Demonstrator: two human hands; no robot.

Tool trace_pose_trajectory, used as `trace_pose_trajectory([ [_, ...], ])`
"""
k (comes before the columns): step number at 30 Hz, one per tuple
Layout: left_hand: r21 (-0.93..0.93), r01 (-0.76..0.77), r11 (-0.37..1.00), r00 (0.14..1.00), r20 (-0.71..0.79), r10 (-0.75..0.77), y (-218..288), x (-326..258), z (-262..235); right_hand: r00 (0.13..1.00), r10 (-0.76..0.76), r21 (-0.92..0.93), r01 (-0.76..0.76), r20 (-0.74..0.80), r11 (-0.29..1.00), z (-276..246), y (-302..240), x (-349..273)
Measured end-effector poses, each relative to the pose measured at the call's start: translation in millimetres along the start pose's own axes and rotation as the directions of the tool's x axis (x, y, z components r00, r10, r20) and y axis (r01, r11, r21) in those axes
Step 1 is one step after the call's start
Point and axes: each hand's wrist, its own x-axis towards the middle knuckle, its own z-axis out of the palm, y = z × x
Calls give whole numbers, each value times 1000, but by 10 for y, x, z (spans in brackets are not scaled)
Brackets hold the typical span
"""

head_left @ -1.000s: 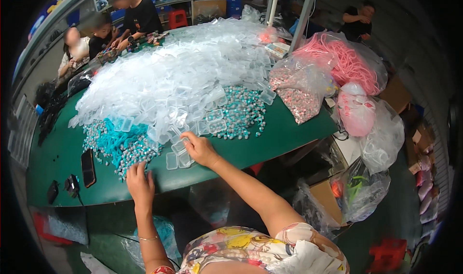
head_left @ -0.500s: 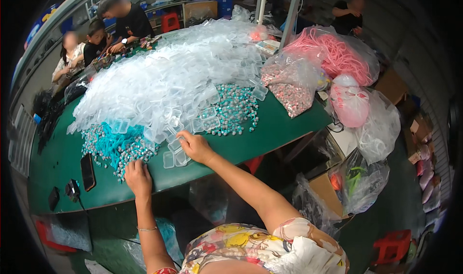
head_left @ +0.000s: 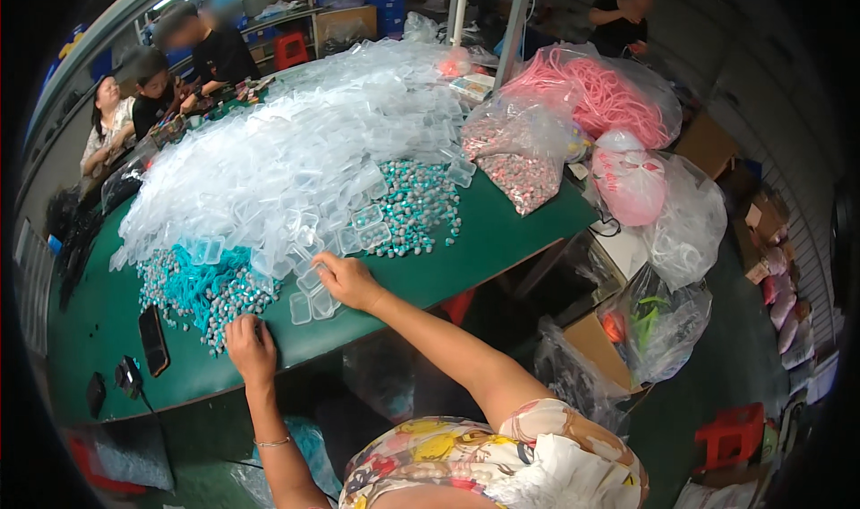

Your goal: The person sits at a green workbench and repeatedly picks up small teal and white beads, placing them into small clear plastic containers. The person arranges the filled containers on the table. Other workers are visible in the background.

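On the green table (head_left: 502,240), my left hand (head_left: 251,346) rests near the front edge, beside a spread of small teal and grey beads (head_left: 219,316). Its fingers are bent and held together; what they hold, if anything, is too small to make out. A bundle of teal cords (head_left: 210,281) lies among those beads. My right hand (head_left: 349,282) is over the front of a big heap of clear plastic boxes (head_left: 269,151), its fingers curled in beside a few loose clear boxes (head_left: 312,305). Whatever is in its fingers is hidden.
More teal and grey beads (head_left: 414,209) lie right of the heap. Bags of pink beads (head_left: 520,164) and pink cords (head_left: 600,97) stand at the far right. A phone (head_left: 154,341) and a small black device (head_left: 129,376) lie at left. Other people sit around the table's far side.
The whole view has shifted, so the table and heap sit slightly further left. Both hands stay at nearly the same places on the table, by the beads and the loose boxes.
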Motion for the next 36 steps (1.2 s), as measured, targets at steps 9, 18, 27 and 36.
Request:
trace_pose_trajectory([
  [9,26,-46,999,997,55,45,18,13,5,999,-22,-6,21,-26,1000,-11,-32,-7],
  [18,43,-51,998,993,107,46,26,13,-3,999,-15,-2,15,-36,1000,6,-25,-10],
  [27,32,-46,998,994,106,42,11,1,26,1000,-6,15,6,-5,1000,-6,-26,-1],
  [36,18,-17,1000,990,142,14,21,6,-5,999,-35,22,36,-28,999,-4,-16,7],
])
